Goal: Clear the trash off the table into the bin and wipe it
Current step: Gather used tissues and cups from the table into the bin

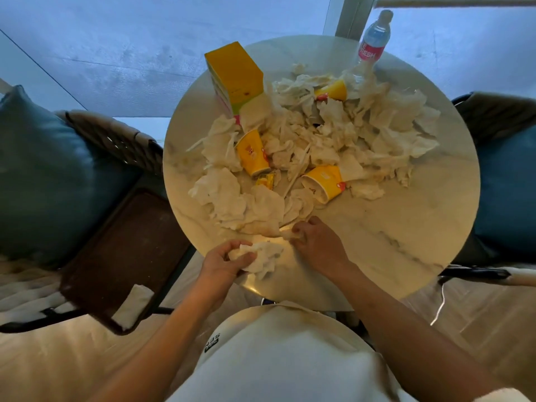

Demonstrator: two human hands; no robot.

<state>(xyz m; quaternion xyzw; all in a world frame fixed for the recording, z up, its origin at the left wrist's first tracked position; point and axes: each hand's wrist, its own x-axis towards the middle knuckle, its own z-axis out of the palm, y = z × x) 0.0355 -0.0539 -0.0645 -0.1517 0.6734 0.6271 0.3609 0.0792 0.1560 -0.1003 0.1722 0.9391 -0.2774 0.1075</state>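
Gathering stage, judged barely begun: left hand [229,261] sits at the near rim of the round table [391,245], fingers and thumb curled round a crumpled tissue wad [262,256], palm turned inward, forearm angled in from lower left; probably stockpiling paper so several pieces go to the bin in one trip. Right hand [314,242] lies just beyond it, knuckles up, fingertips bunched and pinching a small tissue scrap [290,234] at the near edge of the tissue pile [333,132], wrist low over the marble top. Pile spreads across the table's middle, mostly loose white paper. Mixed in: three yellow paper cups on their sides, one centre-left [251,153], one centre-right [326,181], one further back [333,90]; small yellow wrapper [265,179] between the near two. Far left edge, yellow carton [236,79] stands upright. Far right edge, water bottle [372,44] upright. No bin visible. Wiping not yet started.
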